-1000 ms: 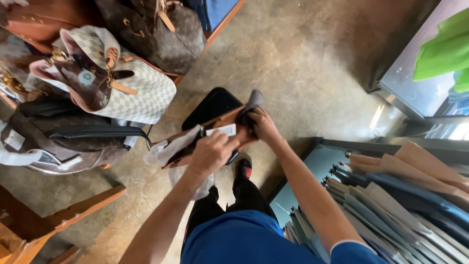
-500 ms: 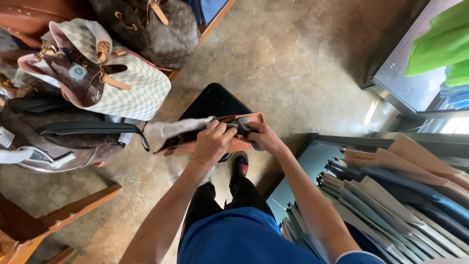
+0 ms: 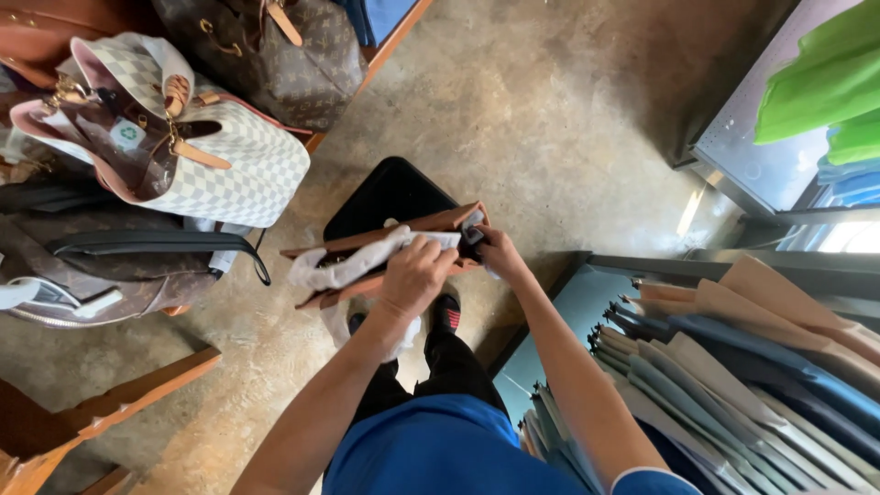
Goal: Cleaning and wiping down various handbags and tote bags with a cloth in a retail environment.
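Head view: left hand [image 3: 417, 275] fingers clamped on white paper wad [image 3: 353, 261] in brown bag [image 3: 385, 252]; right hand [image 3: 495, 249] pinches the bag end. Thin grip, bag could tip to the floor [image 3: 550, 119].

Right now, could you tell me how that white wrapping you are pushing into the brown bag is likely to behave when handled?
The white wrapping is probably floppy: it sags and creases where it trails out of the brown bag. It looks light, since the left hand bunches it easily with fingertips. It may well spring back out, as a loose end hangs past the bag's edge while the right hand steadies the rim.
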